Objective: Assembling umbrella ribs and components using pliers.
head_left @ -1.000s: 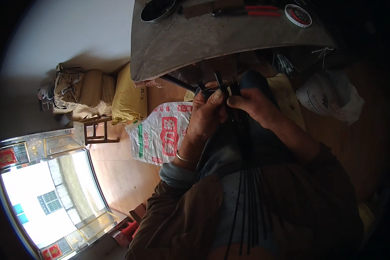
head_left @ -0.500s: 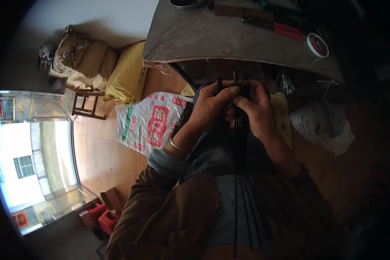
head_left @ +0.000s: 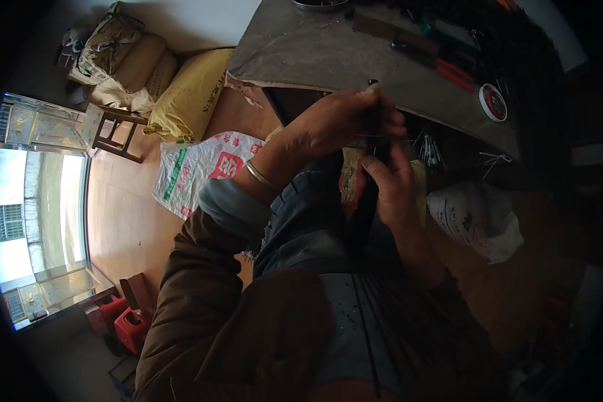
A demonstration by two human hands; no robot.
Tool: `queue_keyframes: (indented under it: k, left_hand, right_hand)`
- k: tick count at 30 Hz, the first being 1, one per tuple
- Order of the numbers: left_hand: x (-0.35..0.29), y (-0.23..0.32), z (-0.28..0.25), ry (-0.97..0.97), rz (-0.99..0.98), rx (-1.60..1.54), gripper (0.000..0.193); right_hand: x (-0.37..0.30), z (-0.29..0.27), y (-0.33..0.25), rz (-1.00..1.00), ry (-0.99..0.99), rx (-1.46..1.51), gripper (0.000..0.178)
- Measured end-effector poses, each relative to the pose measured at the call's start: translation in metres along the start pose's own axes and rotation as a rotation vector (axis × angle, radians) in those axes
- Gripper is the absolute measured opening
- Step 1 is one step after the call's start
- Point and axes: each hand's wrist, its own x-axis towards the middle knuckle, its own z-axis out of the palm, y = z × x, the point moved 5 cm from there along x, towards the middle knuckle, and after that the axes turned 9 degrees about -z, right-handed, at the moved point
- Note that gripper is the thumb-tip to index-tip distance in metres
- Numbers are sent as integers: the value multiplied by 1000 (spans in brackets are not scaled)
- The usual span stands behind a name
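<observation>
My left hand is raised over the table's front edge, its fingers closed around a slim black rod whose dark tip pokes out above the thumb. Just below and to the right, my right hand pinches a dark, slender bundle that hangs down over my lap. A fine wire crosses between the hands. Shadow hides most of what the fingers grip. Several thin black rods lie across the grey cloth on my lap, with small dark specks beside them.
A grey-topped table stands ahead, bearing red-handled pliers and a round white-rimmed tin. White wire pieces sit beneath its edge. A printed white sack and a yellow sack lie left; a white plastic bag lies right.
My left hand has moved up and away from my right, turning over at the wrist; before, both were together at the bundle. My right hand has dropped slightly. The whole view has also shifted.
</observation>
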Motion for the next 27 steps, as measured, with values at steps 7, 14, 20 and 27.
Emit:
queue_keyframes:
  k: [7,14,20,27]
  left_hand:
    - [-7,6,-18,183,103,274,40]
    - [-9,10,-14,173,133,346,39]
    - [-7,10,-13,244,151,452,36]
    - [-6,9,-10,338,186,485,32]
  right_hand:
    - [-3,1,3,4,52,-2,23]
    - [-1,1,3,-12,34,-3,20]
    - [1,0,3,-4,47,-23,17]
    - [0,-1,2,24,63,6,15]
